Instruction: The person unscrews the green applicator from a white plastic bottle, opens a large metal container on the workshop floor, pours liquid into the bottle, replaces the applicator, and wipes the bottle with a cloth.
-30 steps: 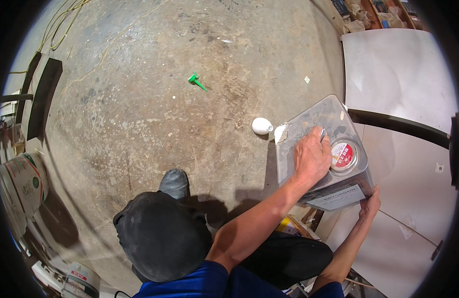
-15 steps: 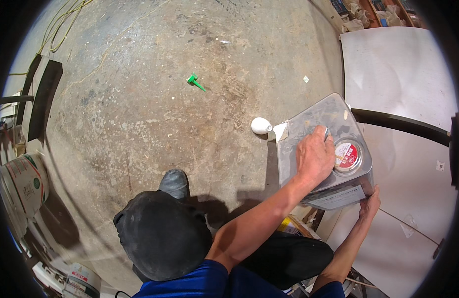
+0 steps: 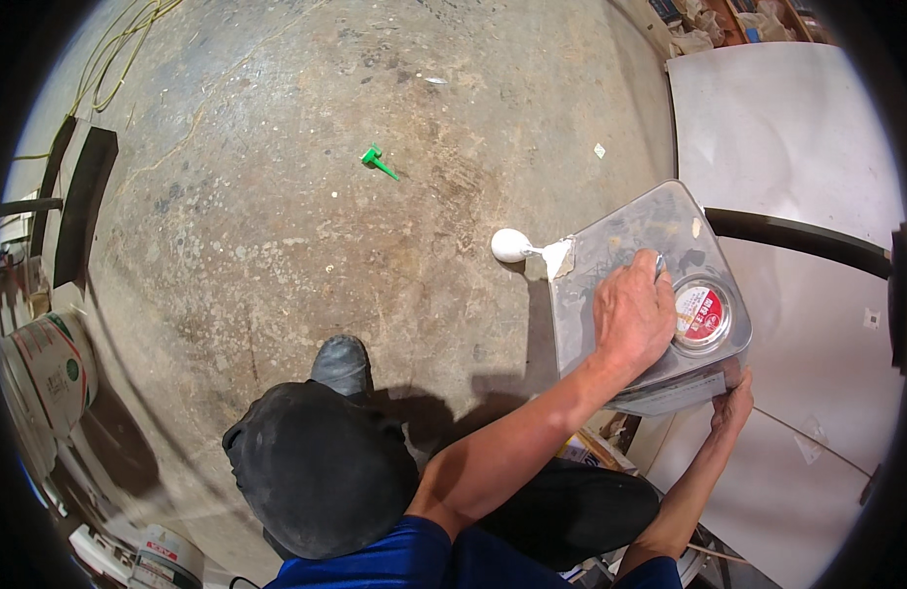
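A square grey metal can (image 3: 591,314) is held tilted over the floor at the right, with a round red-and-white cap (image 3: 702,312) on its top. My left hand (image 3: 630,306) is closed around the handle on the can's top. My right hand (image 3: 733,401) grips the can's lower near edge; its fingers are partly hidden. White material coats the can's far-left corner (image 3: 559,258). From there a thin white strand (image 3: 535,250) runs to a rounded white shape (image 3: 511,244); I cannot tell whether that is a pool or a small container.
A small green nozzle-like piece (image 3: 378,161) lies on the concrete floor (image 3: 276,196). Large white panels (image 3: 787,137) stand at the right. White buckets (image 3: 51,373) and a dark-edged frame (image 3: 85,206) line the left, with a yellow cable (image 3: 119,49) at the far left.
The can and both hands have shifted slightly right and tilted a little more. A white strand between the can's corner and the rounded white shape has grown longer.
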The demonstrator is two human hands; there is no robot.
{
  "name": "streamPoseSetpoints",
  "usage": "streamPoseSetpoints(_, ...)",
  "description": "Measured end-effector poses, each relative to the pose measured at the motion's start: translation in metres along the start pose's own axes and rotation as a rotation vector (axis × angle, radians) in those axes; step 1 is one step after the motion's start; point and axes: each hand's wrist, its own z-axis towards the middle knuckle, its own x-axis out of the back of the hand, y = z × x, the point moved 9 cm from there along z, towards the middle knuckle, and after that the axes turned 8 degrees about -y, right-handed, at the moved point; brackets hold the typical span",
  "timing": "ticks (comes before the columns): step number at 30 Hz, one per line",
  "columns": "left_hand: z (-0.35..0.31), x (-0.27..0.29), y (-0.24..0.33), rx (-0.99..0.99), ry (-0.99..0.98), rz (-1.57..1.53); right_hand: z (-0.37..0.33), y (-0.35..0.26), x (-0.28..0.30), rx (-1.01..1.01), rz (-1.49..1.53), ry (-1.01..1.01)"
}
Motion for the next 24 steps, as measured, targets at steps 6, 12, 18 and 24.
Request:
streamPoseSetpoints(6,-0.001,-0.003,0.001,-0.009,-0.011,0.004,-0.003,-0.002,0.002,0.004,-0.038,0.032)
streamPoseSetpoints(12,0.0,-0.004,0.002,0.002,-0.025,-0.001,-0.01,-0.006,-0.007,0.03,0.02,0.048)
streamPoseSetpoints(18,0.0,-0.005,0.003,-0.02,-0.017,-0.005,-0.003,-0.001,0.005,-0.005,-0.042,0.018)
streamPoseSetpoints(24,0.0,-0.005,0.002,-0.023,-0.012,0.008,-0.003,0.0,0.002,-0.011,-0.063,0.02)
